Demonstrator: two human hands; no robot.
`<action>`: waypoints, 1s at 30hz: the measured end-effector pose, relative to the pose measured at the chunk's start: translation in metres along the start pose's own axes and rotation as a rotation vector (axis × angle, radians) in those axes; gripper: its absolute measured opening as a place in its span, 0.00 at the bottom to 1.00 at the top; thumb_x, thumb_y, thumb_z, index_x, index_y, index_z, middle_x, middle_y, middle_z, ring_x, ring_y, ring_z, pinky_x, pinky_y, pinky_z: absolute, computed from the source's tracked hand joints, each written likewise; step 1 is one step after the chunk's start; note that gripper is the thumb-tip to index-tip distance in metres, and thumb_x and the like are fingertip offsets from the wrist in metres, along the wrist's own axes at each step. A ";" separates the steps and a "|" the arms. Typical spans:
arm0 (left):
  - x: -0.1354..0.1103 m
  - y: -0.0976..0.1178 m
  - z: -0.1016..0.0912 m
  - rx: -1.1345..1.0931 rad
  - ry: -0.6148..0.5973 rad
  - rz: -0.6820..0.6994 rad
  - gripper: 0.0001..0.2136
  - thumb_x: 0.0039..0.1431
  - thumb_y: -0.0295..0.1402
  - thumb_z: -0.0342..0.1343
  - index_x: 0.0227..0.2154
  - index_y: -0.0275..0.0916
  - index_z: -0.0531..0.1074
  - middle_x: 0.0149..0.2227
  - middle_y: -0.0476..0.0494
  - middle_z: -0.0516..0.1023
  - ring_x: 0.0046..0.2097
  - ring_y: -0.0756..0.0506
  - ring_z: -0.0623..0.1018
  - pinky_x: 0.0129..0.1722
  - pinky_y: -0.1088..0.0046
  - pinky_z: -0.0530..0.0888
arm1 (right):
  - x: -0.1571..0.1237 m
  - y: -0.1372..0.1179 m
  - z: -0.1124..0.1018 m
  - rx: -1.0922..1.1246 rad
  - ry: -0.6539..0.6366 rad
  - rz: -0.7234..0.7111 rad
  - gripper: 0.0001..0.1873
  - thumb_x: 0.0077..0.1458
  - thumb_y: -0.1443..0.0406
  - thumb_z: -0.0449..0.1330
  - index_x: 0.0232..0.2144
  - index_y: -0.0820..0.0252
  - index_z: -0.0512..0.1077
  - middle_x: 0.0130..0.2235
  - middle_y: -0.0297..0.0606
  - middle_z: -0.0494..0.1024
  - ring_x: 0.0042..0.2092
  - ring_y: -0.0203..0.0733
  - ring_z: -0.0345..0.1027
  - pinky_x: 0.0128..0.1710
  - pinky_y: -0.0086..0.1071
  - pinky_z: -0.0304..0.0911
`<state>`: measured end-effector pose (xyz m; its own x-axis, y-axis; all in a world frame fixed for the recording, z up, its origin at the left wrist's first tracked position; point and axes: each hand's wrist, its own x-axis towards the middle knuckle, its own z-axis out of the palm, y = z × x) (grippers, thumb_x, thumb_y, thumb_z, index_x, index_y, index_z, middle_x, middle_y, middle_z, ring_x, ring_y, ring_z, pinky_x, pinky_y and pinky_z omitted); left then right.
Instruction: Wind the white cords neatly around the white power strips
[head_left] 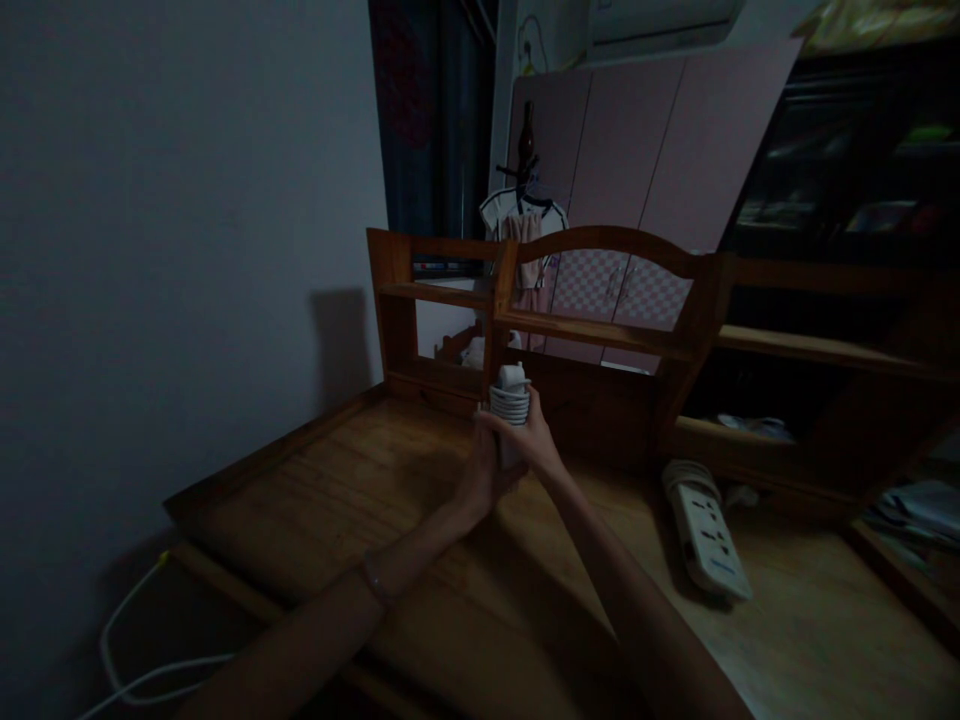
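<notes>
Both my hands hold a small white device point(511, 398) with a ribbed, coiled upper part, upright above the wooden desk point(322, 500). My left hand point(484, 478) wraps around its lower part from the left. My right hand point(529, 432) grips its upper right side, fingers closed on the ribbed section. The room is dim and the device's base is hidden behind my fingers.
A white power strip point(709, 538) lies on the desk to the right. A wooden shelf unit point(600, 330) stands along the desk's back edge. A white cable point(131, 640) hangs off the left end. A wall is close on the left.
</notes>
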<state>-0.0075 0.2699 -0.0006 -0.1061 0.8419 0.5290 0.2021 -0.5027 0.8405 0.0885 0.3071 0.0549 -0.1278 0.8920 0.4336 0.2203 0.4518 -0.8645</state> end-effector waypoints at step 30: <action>-0.003 0.011 -0.001 0.255 -0.192 0.292 0.37 0.53 0.37 0.60 0.64 0.47 0.51 0.62 0.41 0.53 0.64 0.39 0.58 0.63 0.64 0.59 | 0.015 0.010 -0.045 0.655 -0.224 0.243 0.41 0.53 0.35 0.37 0.48 0.59 0.66 0.48 0.47 0.75 0.53 0.52 0.67 0.48 0.45 0.67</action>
<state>-0.0056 0.2619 0.0072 0.1692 0.7049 0.6889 0.4334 -0.6809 0.5903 0.1319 0.3252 0.0644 -0.3594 0.9097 0.2081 -0.3468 0.0768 -0.9348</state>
